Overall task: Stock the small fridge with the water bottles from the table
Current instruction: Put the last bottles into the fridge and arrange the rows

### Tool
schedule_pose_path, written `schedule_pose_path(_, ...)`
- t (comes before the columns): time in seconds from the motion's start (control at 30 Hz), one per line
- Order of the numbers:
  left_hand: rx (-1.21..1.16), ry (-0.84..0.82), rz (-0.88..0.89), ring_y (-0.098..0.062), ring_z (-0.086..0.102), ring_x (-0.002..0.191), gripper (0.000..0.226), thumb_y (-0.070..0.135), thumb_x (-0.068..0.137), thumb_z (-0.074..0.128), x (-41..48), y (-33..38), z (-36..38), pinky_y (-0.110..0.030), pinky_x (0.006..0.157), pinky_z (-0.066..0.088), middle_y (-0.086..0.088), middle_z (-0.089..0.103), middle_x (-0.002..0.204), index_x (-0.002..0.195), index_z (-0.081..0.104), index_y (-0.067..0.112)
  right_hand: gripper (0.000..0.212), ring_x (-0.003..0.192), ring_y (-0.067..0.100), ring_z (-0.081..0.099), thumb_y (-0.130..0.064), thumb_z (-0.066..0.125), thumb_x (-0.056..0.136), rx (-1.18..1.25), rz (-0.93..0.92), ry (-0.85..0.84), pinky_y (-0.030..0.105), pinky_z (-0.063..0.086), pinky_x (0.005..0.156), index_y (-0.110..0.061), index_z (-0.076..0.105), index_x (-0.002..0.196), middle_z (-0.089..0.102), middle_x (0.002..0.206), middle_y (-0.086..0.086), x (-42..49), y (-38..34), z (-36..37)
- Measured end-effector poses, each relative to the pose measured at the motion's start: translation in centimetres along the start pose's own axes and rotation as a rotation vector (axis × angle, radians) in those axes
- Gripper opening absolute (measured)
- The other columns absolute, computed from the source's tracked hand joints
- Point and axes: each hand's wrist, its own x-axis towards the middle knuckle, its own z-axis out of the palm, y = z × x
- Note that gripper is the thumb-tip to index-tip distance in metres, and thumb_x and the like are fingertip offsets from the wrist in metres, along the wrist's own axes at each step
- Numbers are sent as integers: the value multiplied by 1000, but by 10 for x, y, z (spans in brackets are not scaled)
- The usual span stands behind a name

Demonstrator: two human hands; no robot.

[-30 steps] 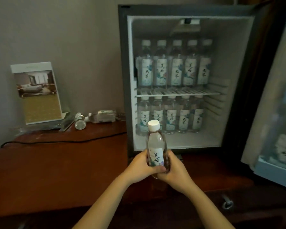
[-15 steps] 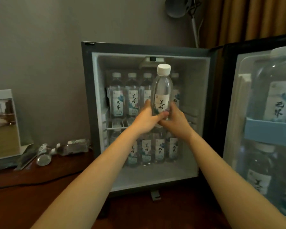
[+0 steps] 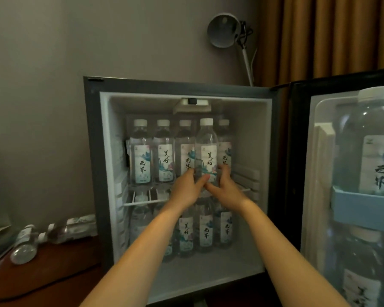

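Observation:
The small fridge [image 3: 102,151] stands open on the wooden table. My left hand [image 3: 187,191] and my right hand [image 3: 225,187] both grip the lower part of an upright water bottle [image 3: 206,149] with a white cap, held inside the fridge at the front of the upper wire shelf [image 3: 140,202]. A row of labelled bottles [image 3: 142,156] stands on that shelf behind it. More bottles [image 3: 205,231] stand on the fridge floor below. Two bottles [image 3: 26,244] lie on their sides on the table at the left.
The fridge door [image 3: 355,196] hangs open at the right with bottles in its racks. A dark cable [image 3: 42,286] runs across the table [image 3: 42,269]. A wall lamp [image 3: 225,29] and a brown curtain [image 3: 330,36] are above the fridge.
Both hands lifted the bottle from in front of the fridge base up and forward into the fridge, to the upper shelf. The view rose with them.

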Motion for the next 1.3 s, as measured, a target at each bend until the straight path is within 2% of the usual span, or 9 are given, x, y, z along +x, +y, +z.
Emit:
schedule_pose_path(0.17, 161, 45, 8, -16, 63, 84, 37, 47, 93, 44, 7, -5, 9, -33, 77, 51, 0, 67, 91, 98, 64, 16, 47, 127, 4, 33, -23, 52, 94, -27, -111, 88, 23, 29, 105, -31, 24, 131, 37, 135, -8, 0, 7, 3)
schedule_pose_path(0.33, 237, 56, 40, -14, 56, 65, 44, 53, 92, 41, 9, -5, 12, -27, 57, 40, 7, 55, 62, 77, 62, 18, 71, 141, 14, 24, -36, 41, 97, -112, -104, 201, 34, 26, 114, -31, -8, 149, 19, 155, -3, 1, 21, 19)
schedule_pose_path(0.5, 409, 47, 61, -16, 59, 71, 44, 51, 95, 37, 7, -6, 20, -26, 59, 37, 5, 60, 68, 87, 69, 23, 72, 129, 27, 33, -22, 42, 95, -361, -65, 380, 42, 29, 109, -27, -5, 150, 38, 146, 2, -3, 38, 19)
schedule_pose_path(0.7, 480, 112, 82, -17, 64, 78, 43, 50, 95, 38, 4, -8, 25, -26, 63, 41, 0, 69, 79, 87, 71, 23, 73, 125, 25, 37, -19, 42, 95, -375, -46, 336, 37, 35, 102, -31, -5, 149, 43, 143, 1, -6, 44, 12)
schedule_pose_path(0.8, 509, 80, 76, -17, 60, 68, 48, 50, 95, 39, 3, -7, 23, -26, 58, 38, 2, 59, 64, 72, 65, 17, 71, 132, 26, 32, -20, 41, 95, -374, -35, 308, 38, 32, 107, -26, -4, 150, 35, 148, 2, -4, 44, 9)
schedule_pose_path(0.97, 501, 47, 192, -11, 49, 54, 43, 42, 95, 44, -8, -7, 18, -26, 52, 36, 3, 54, 58, 65, 63, 18, 73, 146, 21, -4, -23, 42, 99, -269, 91, 271, 35, 5, 117, -13, -11, 148, -3, 159, 6, -22, 32, 17)
schedule_pose_path(1.03, 396, 50, 277, -10, 51, 58, 37, 32, 96, 46, -19, -12, 15, -28, 58, 44, 2, 59, 63, 68, 64, 15, 70, 146, 20, 3, -21, 45, 97, -255, 58, 373, 30, 8, 116, -12, 0, 150, 3, 158, 7, -34, 30, 26)
schedule_pose_path(1.13, 225, 100, 359, -10, 59, 84, 21, 18, 93, 52, -48, -23, 9, -22, 77, 44, 2, 70, 91, 95, 72, 12, 54, 133, 23, 35, -15, 51, 93, -247, -39, 541, 30, 30, 108, -10, 30, 143, 36, 142, 12, -50, 28, 41)
schedule_pose_path(1.3, 115, 243, 282, -4, 59, 73, 14, 22, 89, 58, -113, -60, -19, -12, 60, 43, 16, 61, 75, 86, 71, 19, 16, 90, 23, 61, -7, 51, 91, -228, -181, 475, 28, 45, 73, -6, 61, 104, 64, 95, 10, -62, 13, 79)
